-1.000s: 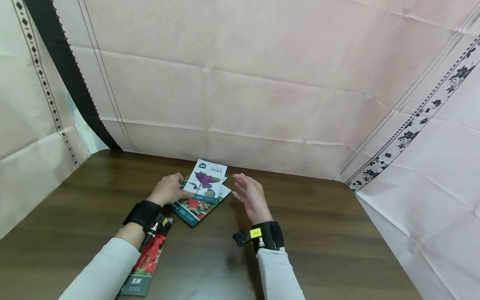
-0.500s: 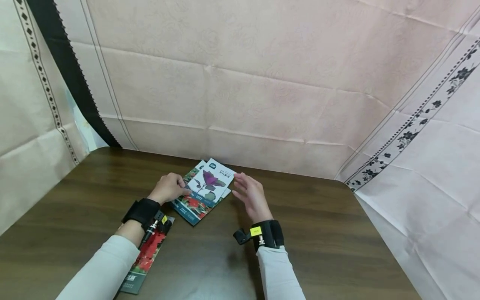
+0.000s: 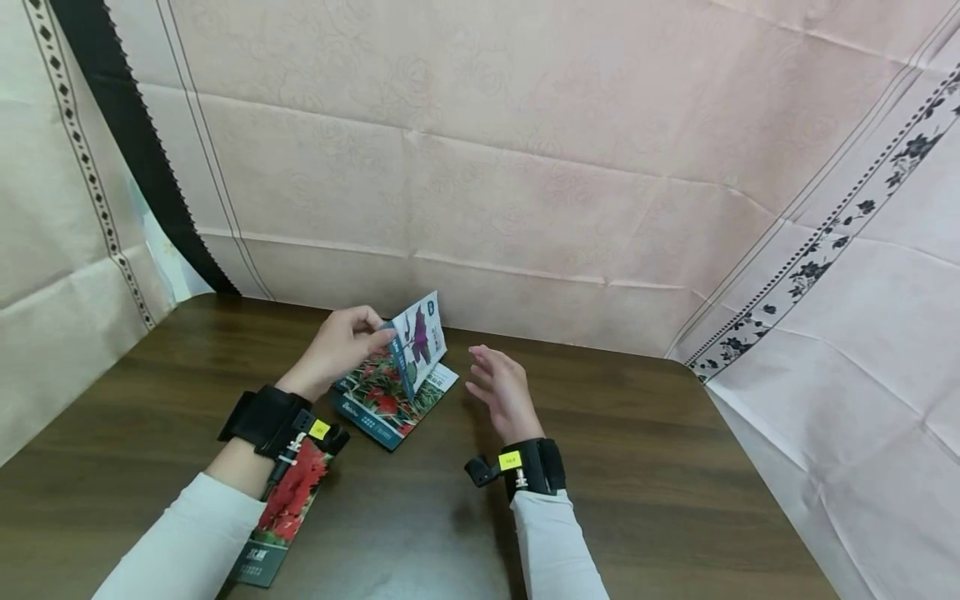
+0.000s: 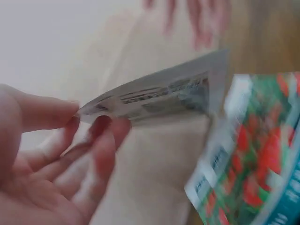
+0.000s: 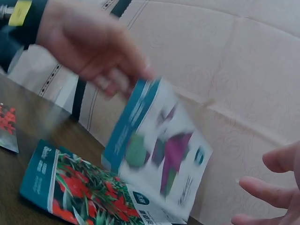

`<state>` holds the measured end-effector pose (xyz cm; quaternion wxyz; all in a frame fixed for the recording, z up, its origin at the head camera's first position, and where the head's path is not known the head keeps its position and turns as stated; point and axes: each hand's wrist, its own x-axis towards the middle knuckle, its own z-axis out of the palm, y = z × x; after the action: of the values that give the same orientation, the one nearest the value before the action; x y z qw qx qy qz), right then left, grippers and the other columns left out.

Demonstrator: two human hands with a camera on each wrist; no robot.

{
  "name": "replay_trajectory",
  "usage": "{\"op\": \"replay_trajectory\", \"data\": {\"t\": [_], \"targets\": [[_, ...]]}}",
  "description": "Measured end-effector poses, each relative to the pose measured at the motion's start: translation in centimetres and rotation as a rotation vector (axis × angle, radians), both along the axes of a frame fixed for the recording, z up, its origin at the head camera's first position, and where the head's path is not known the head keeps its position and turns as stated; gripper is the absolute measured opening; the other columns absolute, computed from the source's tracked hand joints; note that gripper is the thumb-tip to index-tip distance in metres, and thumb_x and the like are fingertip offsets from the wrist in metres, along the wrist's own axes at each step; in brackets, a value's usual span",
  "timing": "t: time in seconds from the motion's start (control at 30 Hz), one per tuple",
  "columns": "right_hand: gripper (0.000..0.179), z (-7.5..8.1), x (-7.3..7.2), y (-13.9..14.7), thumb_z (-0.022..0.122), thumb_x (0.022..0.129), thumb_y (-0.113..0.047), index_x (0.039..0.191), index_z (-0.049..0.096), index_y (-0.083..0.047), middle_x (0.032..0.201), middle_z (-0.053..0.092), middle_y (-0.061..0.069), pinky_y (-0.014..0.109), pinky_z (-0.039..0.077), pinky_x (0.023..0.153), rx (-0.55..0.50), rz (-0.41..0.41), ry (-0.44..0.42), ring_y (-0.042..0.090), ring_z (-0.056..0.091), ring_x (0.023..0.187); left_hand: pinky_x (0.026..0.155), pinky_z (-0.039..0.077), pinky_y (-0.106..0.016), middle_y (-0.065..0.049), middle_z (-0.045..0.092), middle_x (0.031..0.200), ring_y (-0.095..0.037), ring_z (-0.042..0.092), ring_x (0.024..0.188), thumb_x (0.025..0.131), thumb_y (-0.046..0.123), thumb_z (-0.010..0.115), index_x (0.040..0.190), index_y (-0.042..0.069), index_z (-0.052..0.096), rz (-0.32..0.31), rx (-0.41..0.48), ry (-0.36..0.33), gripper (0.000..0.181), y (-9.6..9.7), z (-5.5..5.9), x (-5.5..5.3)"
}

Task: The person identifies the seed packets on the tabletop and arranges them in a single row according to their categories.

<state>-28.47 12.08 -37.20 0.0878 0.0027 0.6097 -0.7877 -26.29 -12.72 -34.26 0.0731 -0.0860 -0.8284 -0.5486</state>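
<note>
left hand (image 3: 341,346) pinches packet (image 3: 417,340) edge | right hand (image 3: 502,392) apart

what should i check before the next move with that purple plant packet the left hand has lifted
1. Hold on the purple plant packet: the left hand pinches it at one edge between thumb and fingers. Ok.
2. Packet clear of the table: lifted and tilted above the pile. Ok.
3. Right hand: open, holding nothing, apart from the packet. Ok.
4. Red flower packet under it: flat on the table, with a white packet partly hidden beneath. Ok.
5. Second red packet: lies partly under the left forearm, near the table's front edge. Cannot tell if the arm touches it.
6. Firmness of the pinch: wrist views are blurred. Cannot tell.
</note>
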Motion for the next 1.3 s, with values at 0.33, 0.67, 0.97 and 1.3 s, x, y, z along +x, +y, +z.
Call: {"op": "replay_trajectory", "data": {"t": [0.33,0.67,0.97,1.3], "targets": [[0.075,0.1,0.0,-1.5,0.069,0.082,-0.03,0.142,0.026,-0.014,0.124,0.051,0.015,0.036,0.048,0.084,-0.09,-0.008,-0.002,0.025,0.06,0.098,0.082,0.051,-0.04,-0.018,0.058,0.112,-0.033,0.062,0.088,0.087,0.03,0.062,0.093,-0.004,0.049,-0.267,0.32,-0.003,0.037,0.6,2.9,4.5],[0.052,-1.6,1.5,-1.0,0.069,0.08,-0.014,0.129,0.051,-0.014,0.106,0.06,0.014,0.034,0.052,0.072,0.326,0.094,0.2,0.025,0.062,0.085,0.083,0.05,-0.038,0.005,0.06,0.113,-0.016,0.057,0.103,0.081,0.051,0.062,0.117,0.02,0.057,-0.268,-0.411,0.09,0.048,-6.8,-2.3,10.0],[0.043,-3.9,7.5,-1.8,0.062,0.087,-0.031,0.124,0.057,-0.01,0.126,0.054,0.006,0.043,0.043,0.092,1.021,0.231,0.588,0.021,0.051,0.113,0.094,0.03,-0.066,-0.003,0.037,0.146,-0.038,0.03,0.132,0.064,0.066,0.066,0.136,0.024,0.051,-0.383,-0.676,-0.079,0.085,-9.3,-5.7,13.5],[0.083,-3.3,12.0,-3.5,0.046,0.076,-0.071,0.147,0.031,-0.029,0.154,0.021,-0.003,0.065,0.021,0.101,1.443,0.727,0.629,0.032,0.015,0.14,0.097,0.027,-0.066,-0.007,0.04,0.145,-0.041,0.032,0.13,0.067,0.071,0.058,0.134,0.02,0.054,-0.336,-0.766,-0.006,0.085,-7.6,-6.5,13.5]]}}
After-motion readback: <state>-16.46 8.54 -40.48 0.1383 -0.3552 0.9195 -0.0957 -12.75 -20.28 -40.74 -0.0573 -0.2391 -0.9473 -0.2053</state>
